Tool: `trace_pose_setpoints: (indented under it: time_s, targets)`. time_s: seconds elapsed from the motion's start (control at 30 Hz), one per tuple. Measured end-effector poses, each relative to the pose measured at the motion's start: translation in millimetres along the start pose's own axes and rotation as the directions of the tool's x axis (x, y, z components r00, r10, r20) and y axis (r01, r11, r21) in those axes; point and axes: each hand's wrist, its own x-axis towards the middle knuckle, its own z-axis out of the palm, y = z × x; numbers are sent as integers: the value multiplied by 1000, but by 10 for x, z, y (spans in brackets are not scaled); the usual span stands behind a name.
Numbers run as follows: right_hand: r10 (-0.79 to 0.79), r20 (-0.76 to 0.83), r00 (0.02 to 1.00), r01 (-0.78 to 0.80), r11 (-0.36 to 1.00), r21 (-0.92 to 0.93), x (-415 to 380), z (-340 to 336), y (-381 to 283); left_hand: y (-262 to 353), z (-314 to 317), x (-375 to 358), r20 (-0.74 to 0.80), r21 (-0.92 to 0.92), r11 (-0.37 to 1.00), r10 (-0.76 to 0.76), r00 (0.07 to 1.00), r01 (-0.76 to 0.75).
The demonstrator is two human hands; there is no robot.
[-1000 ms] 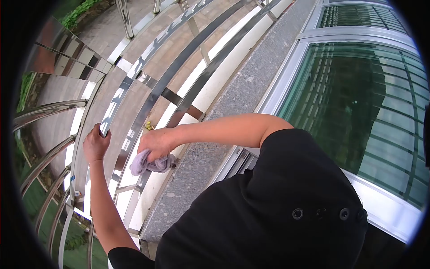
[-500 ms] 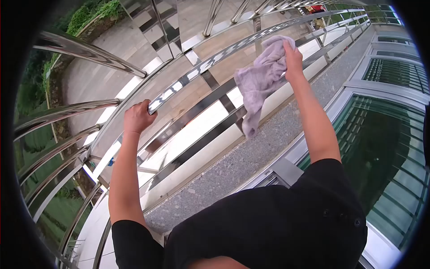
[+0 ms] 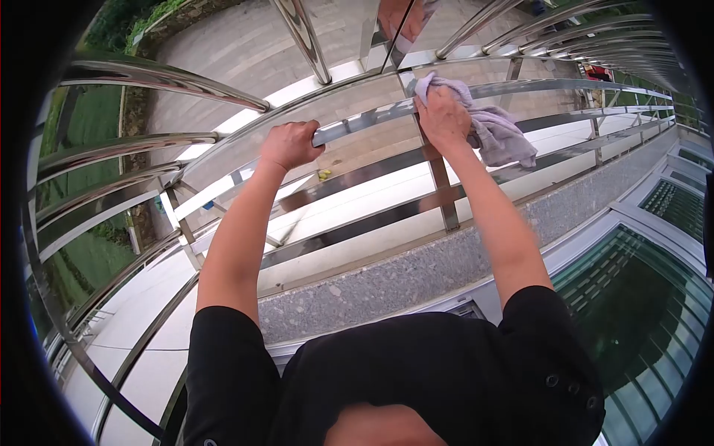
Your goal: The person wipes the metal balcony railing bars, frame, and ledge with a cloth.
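Note:
My left hand [image 3: 291,144] is wrapped round a shiny metal rail [image 3: 364,121] of the window guard. Farther right along the same rail, my right hand [image 3: 444,119] is closed on a pale purple cloth [image 3: 500,136]. Part of the cloth is bunched over the rail at my fingers, and the rest hangs loosely to the right of the hand. My right fingertips are partly hidden by the cloth. Just beyond the rail stands a reflective panel [image 3: 405,30] that mirrors a hand and the cloth.
Polished bars [image 3: 171,79] curve outward on the left and across the top. Below the rail runs a speckled stone ledge [image 3: 357,288]. Sliding windows [image 3: 625,305] line the right side. Paved ground [image 3: 223,44] and greenery [image 3: 104,111] lie beyond the bars.
The view has shifted. My right hand has brought the cloth from hanging in front of the lower bars onto the rail, nearer my left hand. The left hand still grips the rail.

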Motion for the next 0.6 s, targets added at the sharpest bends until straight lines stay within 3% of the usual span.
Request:
trace_pose_setpoints:
  time_s: [0.13,0.17,0.2,0.23,0.33,0.43,0.53,0.6]
  targets:
    - [-98,-2,995,95,960,262,166,181,180,-13,10,7,-37,22,1000,17,999,-16]
    - [160,12,987,-145,860,490,256,36,267,-25,31,11,-47,23,999,23,999,-22]
    - [464,86,881,-298,405,865,372,-111,341,-39,64,14,-54,17,1000,21,998,-20]
    - [634,309,709,-242,-193,951,471,-229,385,-65,99,22,-66,13,1000,27,997,-26]
    - [485,141,863,-135,-49,990,777,-35,643,-67,118,12,-109,-7,999,51,993,-52]
    - [187,109,976,-198,569,798,1012,91,761,-33,57,6,-73,-4,1000,26,997,-27]
    - [-6,227,974,-193,504,842,1136,-85,884,-41,78,17,-63,12,1000,20,998,-19]
    - [-45,125,991,-62,677,734,1207,10,938,-59,111,17,-79,-5,999,41,996,-42]
